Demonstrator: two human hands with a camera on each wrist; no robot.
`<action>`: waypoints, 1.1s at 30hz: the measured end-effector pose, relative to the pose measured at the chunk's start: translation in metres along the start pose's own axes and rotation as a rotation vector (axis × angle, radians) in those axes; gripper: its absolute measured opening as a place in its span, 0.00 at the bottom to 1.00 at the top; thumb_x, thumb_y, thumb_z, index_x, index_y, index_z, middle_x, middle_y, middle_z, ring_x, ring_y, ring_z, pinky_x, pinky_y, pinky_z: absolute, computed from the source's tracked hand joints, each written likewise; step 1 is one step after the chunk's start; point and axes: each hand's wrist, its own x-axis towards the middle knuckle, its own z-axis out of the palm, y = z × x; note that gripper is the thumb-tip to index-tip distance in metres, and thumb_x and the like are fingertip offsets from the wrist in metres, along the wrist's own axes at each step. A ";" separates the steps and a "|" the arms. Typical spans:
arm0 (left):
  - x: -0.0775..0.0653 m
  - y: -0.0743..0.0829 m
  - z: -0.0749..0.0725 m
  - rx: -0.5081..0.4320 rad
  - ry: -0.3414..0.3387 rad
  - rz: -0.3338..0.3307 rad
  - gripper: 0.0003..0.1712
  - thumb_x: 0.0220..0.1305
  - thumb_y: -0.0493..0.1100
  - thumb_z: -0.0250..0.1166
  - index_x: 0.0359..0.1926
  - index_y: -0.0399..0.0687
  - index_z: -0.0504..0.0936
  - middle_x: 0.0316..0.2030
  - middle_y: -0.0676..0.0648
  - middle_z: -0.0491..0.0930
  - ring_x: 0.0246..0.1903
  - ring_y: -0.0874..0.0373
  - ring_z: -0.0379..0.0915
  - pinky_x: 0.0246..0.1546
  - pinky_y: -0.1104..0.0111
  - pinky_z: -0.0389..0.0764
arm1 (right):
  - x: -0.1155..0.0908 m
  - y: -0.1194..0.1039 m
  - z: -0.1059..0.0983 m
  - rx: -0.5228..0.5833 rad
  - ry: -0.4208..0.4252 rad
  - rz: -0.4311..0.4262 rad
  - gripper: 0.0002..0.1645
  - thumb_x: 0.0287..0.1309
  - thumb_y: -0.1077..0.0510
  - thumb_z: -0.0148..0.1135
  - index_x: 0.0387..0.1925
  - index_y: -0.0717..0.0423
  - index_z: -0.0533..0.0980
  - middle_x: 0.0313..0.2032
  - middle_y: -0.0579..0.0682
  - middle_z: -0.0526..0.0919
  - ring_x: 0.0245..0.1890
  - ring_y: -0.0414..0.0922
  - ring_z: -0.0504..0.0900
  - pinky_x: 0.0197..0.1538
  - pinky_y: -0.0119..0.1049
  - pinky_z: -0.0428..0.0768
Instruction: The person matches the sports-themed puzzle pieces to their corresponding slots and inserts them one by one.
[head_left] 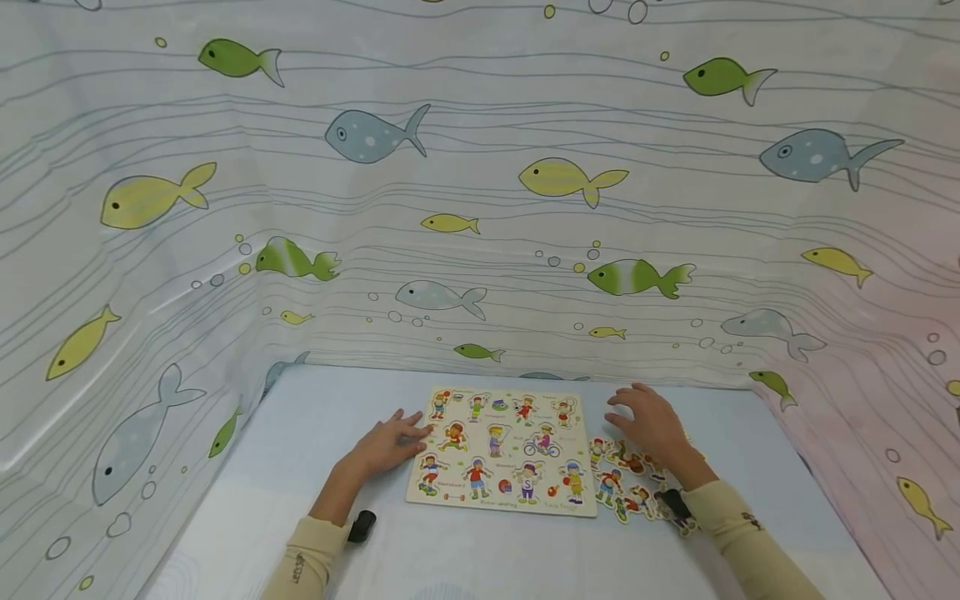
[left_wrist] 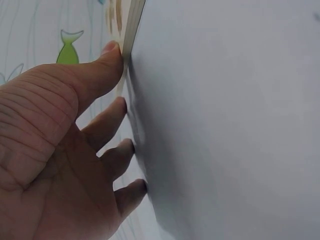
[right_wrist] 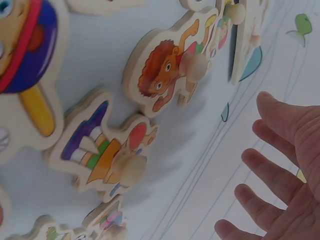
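Note:
A wooden puzzle board (head_left: pixel 551 468) printed with children playing sports lies flat on the table. At its left edge is my left hand (head_left: pixel 386 446); in the left wrist view its thumb (left_wrist: pixel 107 62) touches the board's side, and the other fingertips rest on the table. My right hand (head_left: pixel 651 421) hovers above and beyond loose knobbed puzzle pieces (head_left: pixel 611 485) on the board's right, its fingers spread and loosely bent, holding nothing. Close up in the right wrist view are a curly-haired child piece (right_wrist: pixel 162 70) and a piece with an orange garment (right_wrist: pixel 102 162), each with a round wooden knob.
The light blue-white table (head_left: pixel 300 442) meets a fish-patterned curtain (head_left: pixel 510 258) at the back and sides. Several loose pieces lie in a heap, partly hidden by my right forearm. A black device (head_left: pixel 362 527) shows at the left wrist.

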 end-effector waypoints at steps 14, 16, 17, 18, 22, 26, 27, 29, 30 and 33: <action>-0.001 0.001 -0.001 -0.006 0.006 -0.001 0.21 0.67 0.47 0.65 0.59 0.47 0.81 0.69 0.38 0.65 0.70 0.31 0.48 0.65 0.32 0.47 | -0.014 0.021 -0.008 -0.025 0.012 0.049 0.18 0.55 0.52 0.73 0.45 0.57 0.84 0.52 0.60 0.82 0.63 0.65 0.69 0.63 0.64 0.66; 0.000 0.001 -0.001 -0.003 0.004 0.001 0.21 0.67 0.48 0.65 0.59 0.47 0.81 0.69 0.38 0.65 0.70 0.30 0.48 0.65 0.32 0.47 | -0.016 0.025 -0.007 -0.031 0.014 0.047 0.18 0.54 0.52 0.74 0.44 0.57 0.84 0.51 0.60 0.83 0.62 0.65 0.70 0.61 0.64 0.68; 0.000 0.001 0.000 -0.003 0.002 0.000 0.21 0.67 0.48 0.65 0.59 0.47 0.81 0.69 0.38 0.65 0.70 0.30 0.48 0.65 0.31 0.47 | -0.017 0.027 -0.007 -0.033 0.013 0.047 0.18 0.54 0.52 0.74 0.45 0.57 0.84 0.51 0.60 0.83 0.61 0.65 0.70 0.61 0.64 0.68; 0.000 0.001 0.000 -0.002 0.001 0.001 0.21 0.67 0.48 0.65 0.59 0.46 0.81 0.69 0.38 0.65 0.70 0.30 0.48 0.65 0.31 0.47 | -0.018 0.028 -0.007 -0.031 0.012 0.048 0.18 0.54 0.52 0.74 0.45 0.57 0.84 0.51 0.60 0.83 0.61 0.64 0.70 0.61 0.64 0.68; 0.001 0.001 0.000 0.001 -0.001 0.000 0.22 0.67 0.48 0.65 0.59 0.46 0.81 0.69 0.38 0.65 0.70 0.30 0.48 0.64 0.31 0.47 | -0.024 0.034 -0.008 -0.026 0.000 0.068 0.20 0.55 0.51 0.73 0.46 0.58 0.83 0.52 0.61 0.82 0.62 0.65 0.69 0.60 0.65 0.68; 0.001 0.001 0.000 0.007 0.004 -0.002 0.21 0.67 0.48 0.65 0.59 0.47 0.81 0.68 0.39 0.66 0.70 0.30 0.48 0.64 0.31 0.48 | -0.030 0.035 -0.012 -0.023 -0.005 0.094 0.19 0.56 0.52 0.72 0.46 0.60 0.83 0.52 0.62 0.81 0.62 0.66 0.69 0.61 0.66 0.67; 0.000 0.002 0.000 0.006 0.003 -0.002 0.22 0.67 0.48 0.65 0.59 0.47 0.81 0.68 0.39 0.66 0.70 0.30 0.48 0.65 0.32 0.48 | -0.031 0.035 -0.013 -0.021 -0.004 0.104 0.19 0.56 0.52 0.72 0.45 0.60 0.83 0.52 0.62 0.82 0.61 0.66 0.69 0.60 0.66 0.67; 0.000 0.002 0.000 0.007 0.003 -0.003 0.22 0.67 0.48 0.65 0.59 0.47 0.81 0.69 0.39 0.66 0.70 0.31 0.49 0.65 0.32 0.48 | -0.034 0.036 -0.015 -0.017 -0.007 0.114 0.18 0.56 0.53 0.72 0.45 0.60 0.83 0.52 0.63 0.82 0.61 0.66 0.69 0.59 0.66 0.68; 0.000 0.002 0.000 0.008 0.003 -0.002 0.21 0.67 0.48 0.65 0.59 0.47 0.81 0.69 0.39 0.66 0.70 0.31 0.49 0.65 0.32 0.48 | -0.036 0.037 -0.016 -0.013 -0.009 0.119 0.18 0.56 0.53 0.72 0.45 0.60 0.83 0.52 0.63 0.81 0.61 0.67 0.69 0.59 0.66 0.68; -0.001 0.002 0.000 0.003 0.000 -0.007 0.22 0.67 0.48 0.65 0.59 0.47 0.81 0.69 0.39 0.65 0.71 0.31 0.48 0.65 0.32 0.47 | -0.040 0.043 -0.018 0.007 -0.023 0.145 0.19 0.57 0.53 0.71 0.46 0.61 0.83 0.53 0.64 0.81 0.61 0.67 0.68 0.58 0.67 0.68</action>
